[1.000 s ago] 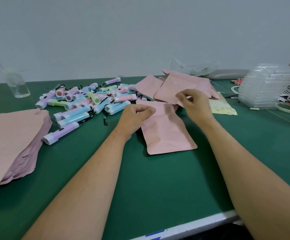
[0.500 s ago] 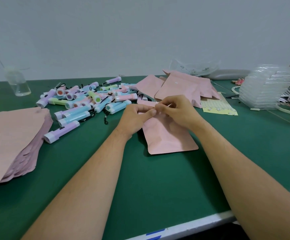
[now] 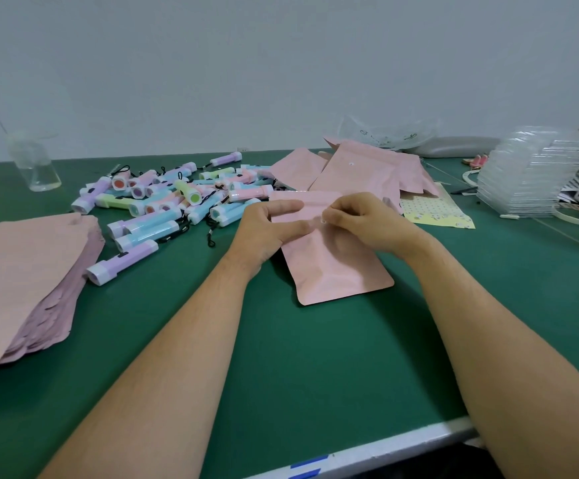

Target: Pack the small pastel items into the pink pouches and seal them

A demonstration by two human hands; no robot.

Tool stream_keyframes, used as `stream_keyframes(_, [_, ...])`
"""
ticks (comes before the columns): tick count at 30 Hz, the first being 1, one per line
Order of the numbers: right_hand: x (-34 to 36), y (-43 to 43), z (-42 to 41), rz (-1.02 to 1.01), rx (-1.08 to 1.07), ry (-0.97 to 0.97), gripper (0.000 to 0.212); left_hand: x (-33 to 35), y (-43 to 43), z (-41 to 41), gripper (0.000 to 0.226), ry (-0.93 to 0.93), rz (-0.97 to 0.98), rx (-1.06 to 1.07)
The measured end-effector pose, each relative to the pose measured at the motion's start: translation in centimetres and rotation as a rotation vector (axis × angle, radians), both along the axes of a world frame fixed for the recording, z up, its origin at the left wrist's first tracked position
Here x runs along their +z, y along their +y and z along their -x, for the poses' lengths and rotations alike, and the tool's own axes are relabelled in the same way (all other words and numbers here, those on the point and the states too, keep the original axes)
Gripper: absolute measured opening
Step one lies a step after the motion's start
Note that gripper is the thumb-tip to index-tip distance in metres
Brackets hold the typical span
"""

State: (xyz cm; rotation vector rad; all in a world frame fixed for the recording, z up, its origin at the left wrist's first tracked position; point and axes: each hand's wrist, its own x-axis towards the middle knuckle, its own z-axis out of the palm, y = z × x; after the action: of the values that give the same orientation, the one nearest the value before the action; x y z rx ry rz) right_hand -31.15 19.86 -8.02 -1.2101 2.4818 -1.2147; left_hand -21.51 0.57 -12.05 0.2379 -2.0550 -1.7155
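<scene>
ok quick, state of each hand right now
left hand: pinching the pink pouch near its top
right hand: pinching the same pouch's top

view: head-worn, wide-angle | faces: forward and down across the green surface [image 3: 315, 357] toward the pale wall [image 3: 281, 63] | range: close, both forearms [image 3: 177, 357] crossing the bottom edge, left hand [image 3: 264, 229] and right hand [image 3: 367, 226] mid-frame

Tally on the green table [image 3: 315, 357]
One pink pouch [image 3: 336, 271] in front; at least three loose pouches [image 3: 350, 174] behind; one stack of flat pouches [image 3: 22, 271]; well over a dozen pastel flashlights [image 3: 163, 205], too heaped to count; one clear jar [image 3: 35, 167].
</scene>
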Motion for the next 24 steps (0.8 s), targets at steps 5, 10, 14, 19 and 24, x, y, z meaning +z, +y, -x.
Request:
stream_keyframes(5, [0.1, -0.2, -0.8, -0.075, 0.08, -0.012, 0.024, 0.0, -0.1, 0.0, 0.053, 0.005, 0.038, -0.004])
stream_keyframes(10, [-0.6, -0.9, -0.4, -0.102, 0.062, 0.07, 0.023, -0.1, -0.1, 0.1, 0.041, 0.014, 0.017, 0.012])
stream_keyframes(14, [-0.9, -1.0, -0.1, -0.03, 0.062, 0.143, 0.014, -0.2, -0.2, 0.2, 0.042, 0.023, -0.004, 0.002])
stream_keyframes(19, [-1.5, -0.8, 0.5, 0.108, -0.047, 0.192, 0.023, -0.2, -0.4, 0.2, 0.046, 0.038, -0.081, -0.003])
stream_keyframes(24, [-1.5, -0.6, 1.2, 0.386, -0.273, 0.204, 0.024, 0.0, -0.7, -0.1, 0.052, 0.067, -0.295, -0.001])
